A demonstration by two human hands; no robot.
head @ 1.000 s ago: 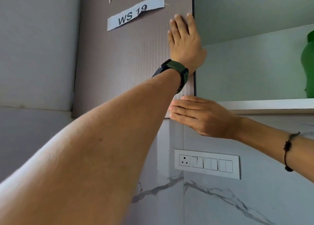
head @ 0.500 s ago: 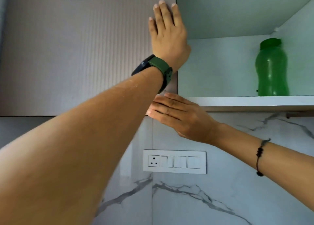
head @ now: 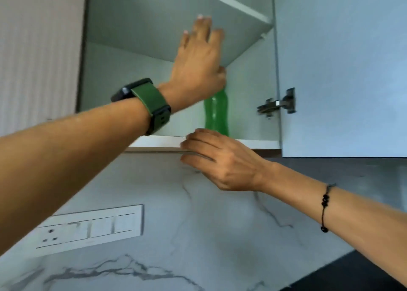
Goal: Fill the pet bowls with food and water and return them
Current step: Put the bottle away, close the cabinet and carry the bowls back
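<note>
Head view, looking up into a wall cabinet (head: 154,26). The bottle (head: 217,117) is translucent green plastic with a waisted, curved body; it stands upright on the cabinet's lowest shelf (head: 158,141), toward the cabinet's right wall. Its top is hidden behind the left hand (head: 198,66), which is raised inside the cabinet in front of the bottle with fingers extended upward and loosely spread; whether the thumb grips the bottle cannot be told. The right hand (head: 222,161) lies at the front edge of the shelf, just below the bottle's base, fingers straight and close together, pointing left. The cabinet interior is smooth, matte, pale grey-green board, with an upper shelf slanting across. A metal hinge (head: 277,104) joins the cabinet's right wall to the open door (head: 341,59). Below the cabinet, the wall (head: 198,224) is glossy white marble with grey veins, carrying a rectangular white switch plate (head: 90,229). The left wrist bears a green-strapped watch (head: 149,102); the right, a black beaded cord (head: 324,207).
</note>
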